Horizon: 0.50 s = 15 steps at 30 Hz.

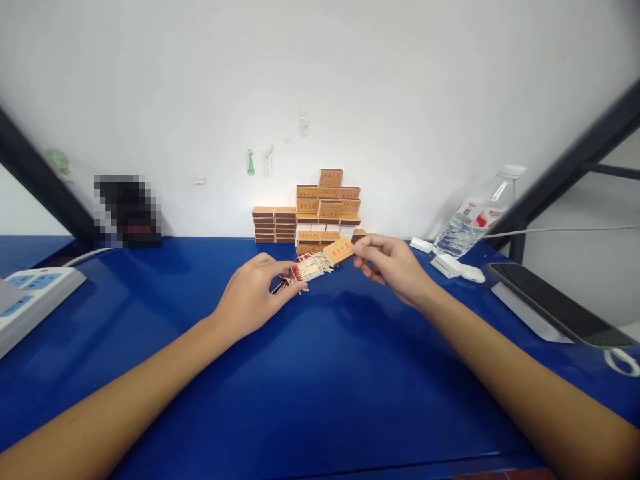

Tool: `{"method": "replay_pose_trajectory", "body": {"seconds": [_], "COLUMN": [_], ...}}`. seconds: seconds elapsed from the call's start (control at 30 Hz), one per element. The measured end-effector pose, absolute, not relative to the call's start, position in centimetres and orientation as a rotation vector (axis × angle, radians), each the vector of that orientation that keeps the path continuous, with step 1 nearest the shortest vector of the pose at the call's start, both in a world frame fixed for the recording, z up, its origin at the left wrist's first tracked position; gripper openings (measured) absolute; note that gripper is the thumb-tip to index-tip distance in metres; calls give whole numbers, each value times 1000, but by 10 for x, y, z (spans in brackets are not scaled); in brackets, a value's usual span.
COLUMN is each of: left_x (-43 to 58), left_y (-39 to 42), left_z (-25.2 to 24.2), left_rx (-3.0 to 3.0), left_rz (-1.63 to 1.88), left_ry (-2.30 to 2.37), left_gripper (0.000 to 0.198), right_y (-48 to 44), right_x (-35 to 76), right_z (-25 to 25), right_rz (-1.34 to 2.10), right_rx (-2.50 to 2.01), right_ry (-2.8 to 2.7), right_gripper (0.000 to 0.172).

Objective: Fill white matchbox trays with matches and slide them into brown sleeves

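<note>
In the middle of the blue table my left hand [257, 290] is closed on a matchbox tray [310, 269] full of red-tipped matches. Some loose matches [303, 288] lie around and beneath it. My right hand [387, 263] pinches the orange matchbox sleeve [339, 251] by its right end, between thumb and fingers. The sleeve is close to the right end of the tray; I cannot tell whether they touch. Behind both hands, stacked matchboxes [330, 208] rise against the wall, with a lower pile of matchboxes [275, 225] to their left.
A clear plastic bottle [475, 213] leans at the back right, near small white objects [447, 265]. A phone [555, 303] lies raised at the right. On the left are a white power strip [37, 300] and a partly blurred black object [131, 210]. The white wall [320, 80] bounds the back.
</note>
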<state>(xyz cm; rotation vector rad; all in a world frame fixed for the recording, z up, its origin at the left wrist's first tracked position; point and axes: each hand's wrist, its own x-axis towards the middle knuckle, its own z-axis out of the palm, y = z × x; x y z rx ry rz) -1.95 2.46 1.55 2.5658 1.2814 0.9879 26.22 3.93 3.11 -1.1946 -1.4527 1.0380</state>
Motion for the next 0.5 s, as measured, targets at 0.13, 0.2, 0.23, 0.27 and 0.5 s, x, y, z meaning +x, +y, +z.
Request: {"method": "replay_pose_trajectory", "body": {"seconds": [0.13,0.2,0.23,0.27,0.5], "left_x": [-19,-19,-19,-19,-19], "left_y": [25,25,25,25,25], "left_z": [13,12,12,12,11], "left_rx": [2578,2580,2581,2583,2533], "left_rz": [998,987,982,979,1071], "left_ry": [1253,1262,1269,1276,1230], "left_gripper": [27,28,28,30,32], "right_y": [33,33,34,34,34], "right_x": [252,252,253,253,254], "right_z": [23,22,22,22,23], "right_rz": [1107,1128,1135,1139,1158], "right_rx": [-1157,-1148,-1145,-1141,-1119], "right_ry": [-1509,-1501,-1502,-1508,-1549], "right_gripper": [34,33,32,31,24]}}
